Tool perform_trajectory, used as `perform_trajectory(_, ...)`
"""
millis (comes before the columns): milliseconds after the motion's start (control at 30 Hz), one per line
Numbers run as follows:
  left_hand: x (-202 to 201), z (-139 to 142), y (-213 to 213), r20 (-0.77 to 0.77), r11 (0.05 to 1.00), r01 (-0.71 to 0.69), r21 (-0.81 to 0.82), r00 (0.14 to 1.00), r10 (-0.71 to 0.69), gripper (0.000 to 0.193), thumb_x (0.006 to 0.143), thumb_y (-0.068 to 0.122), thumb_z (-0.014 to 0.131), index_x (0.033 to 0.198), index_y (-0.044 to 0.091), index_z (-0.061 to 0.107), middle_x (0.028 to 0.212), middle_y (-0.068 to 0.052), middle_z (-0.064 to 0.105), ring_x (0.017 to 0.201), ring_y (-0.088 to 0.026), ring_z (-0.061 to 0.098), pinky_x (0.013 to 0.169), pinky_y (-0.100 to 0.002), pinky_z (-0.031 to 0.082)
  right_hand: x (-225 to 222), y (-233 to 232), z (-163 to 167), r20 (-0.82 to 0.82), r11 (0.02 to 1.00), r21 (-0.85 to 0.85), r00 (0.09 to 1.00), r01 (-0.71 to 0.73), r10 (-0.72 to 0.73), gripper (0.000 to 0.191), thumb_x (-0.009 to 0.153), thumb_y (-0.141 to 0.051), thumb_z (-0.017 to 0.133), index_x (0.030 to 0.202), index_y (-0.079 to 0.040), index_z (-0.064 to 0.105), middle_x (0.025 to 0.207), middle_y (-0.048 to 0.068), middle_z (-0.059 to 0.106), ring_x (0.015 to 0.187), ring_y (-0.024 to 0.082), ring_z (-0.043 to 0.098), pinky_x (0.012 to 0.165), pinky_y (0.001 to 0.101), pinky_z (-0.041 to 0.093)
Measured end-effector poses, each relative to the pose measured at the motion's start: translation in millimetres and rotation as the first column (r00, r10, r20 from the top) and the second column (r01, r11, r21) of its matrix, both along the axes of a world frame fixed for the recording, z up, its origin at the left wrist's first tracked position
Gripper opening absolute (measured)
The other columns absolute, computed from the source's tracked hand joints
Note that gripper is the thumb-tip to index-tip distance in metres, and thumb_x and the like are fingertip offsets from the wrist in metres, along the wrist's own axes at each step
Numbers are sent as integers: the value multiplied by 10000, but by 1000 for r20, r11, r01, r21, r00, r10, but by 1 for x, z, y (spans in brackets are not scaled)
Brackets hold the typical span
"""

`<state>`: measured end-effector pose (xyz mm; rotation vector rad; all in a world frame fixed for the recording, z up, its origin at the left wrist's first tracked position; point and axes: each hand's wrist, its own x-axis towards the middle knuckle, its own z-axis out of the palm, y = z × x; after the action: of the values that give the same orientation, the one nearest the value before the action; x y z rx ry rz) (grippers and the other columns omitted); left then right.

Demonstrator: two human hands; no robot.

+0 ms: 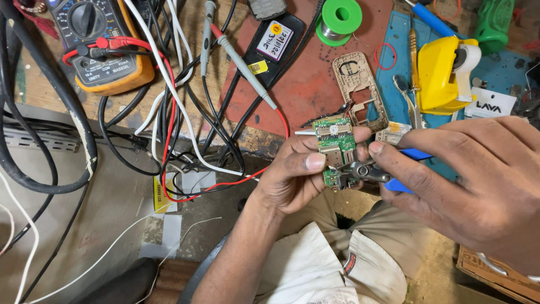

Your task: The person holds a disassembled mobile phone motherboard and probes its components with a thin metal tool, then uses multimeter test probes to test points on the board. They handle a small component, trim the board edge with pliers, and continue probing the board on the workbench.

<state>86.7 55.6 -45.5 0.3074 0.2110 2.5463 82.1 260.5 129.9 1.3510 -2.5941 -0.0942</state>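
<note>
Closest to the lens, the right hand (478, 186) comes in from the right with its knuckles up and its fingers curled around blue-handled pliers (376, 171). Its thumb and forefinger reach leftward, pressing the handles. The pliers' metal tip meets the lower edge of a green circuit board (335, 147), though whether it actually bites the board is hard to tell at this angle.

Rising from below with the forearm angled up, the left hand (292, 177) has its palm turned toward the board. Its thumb lies across the board's lower face, and its fingers wrap behind, pinching the board upright between them.

Just beyond the fingertips, a beige phone frame (360, 90) lies on a red mat (304, 84). Farther left of the left hand's knuckles sits a tangle of wires (180, 124), with an orange multimeter (101, 45) above it.
</note>
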Motion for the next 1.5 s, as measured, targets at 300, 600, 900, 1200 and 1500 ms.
perform_trajectory(300, 3, 6, -5, -45, 999, -44, -29, 998, 42, 671, 967, 135, 732, 1464, -231, 467, 1360, -279, 628, 1269, -297, 644, 1220, -407, 455, 3, 12, -2, -17, 993, 73, 995, -96, 98, 581, 711, -299, 857, 1254, -118, 758, 933, 48, 678, 753, 223, 637, 615, 387, 448)
perform_trajectory(600, 8, 11, -6, -84, 994, 20, -104, 996, -28, 719, 915, 235, 749, 1431, -208, 516, 1380, -281, 624, 1278, -305, 638, 1236, -431, 444, 4, 15, -12, 309, 993, -89, 950, 79, -48, 630, 594, -284, 879, 1176, -91, 734, 962, 37, 732, 773, 220, 698, 652, 371, 532)
perform_trajectory(900, 9, 12, -4, -65, 993, 51, -103, 996, -58, 749, 898, 259, 739, 1432, -210, 502, 1417, -282, 593, 1307, -315, 610, 1232, -447, 441, 0, 13, -16, 437, 974, -160, 896, 159, -74, 548, 621, -238, 876, 1136, -107, 744, 961, 56, 766, 776, 215, 736, 684, 358, 572)
perform_trajectory(1200, 8, 10, -3, -95, 993, 56, -99, 993, -66, 711, 926, 262, 725, 1400, -228, 525, 1418, -306, 588, 1259, -344, 641, 1084, -473, 551, -3, 18, -20, 527, 956, -161, 840, 246, -128, 473, 639, -229, 868, 1083, -108, 761, 880, 43, 771, 760, 159, 767, 681, 324, 589)
perform_trajectory(1500, 9, 11, 2, -45, 997, 68, -45, 997, -70, 701, 961, 241, 696, 1398, -268, 492, 1342, -326, 612, 1149, -337, 674, 1032, -449, 568, 3, 14, -13, 646, 871, -34, 676, 490, -355, 474, 623, -185, 896, 1092, -172, 827, 776, -31, 724, 600, 68, 627, 571, 250, 532)
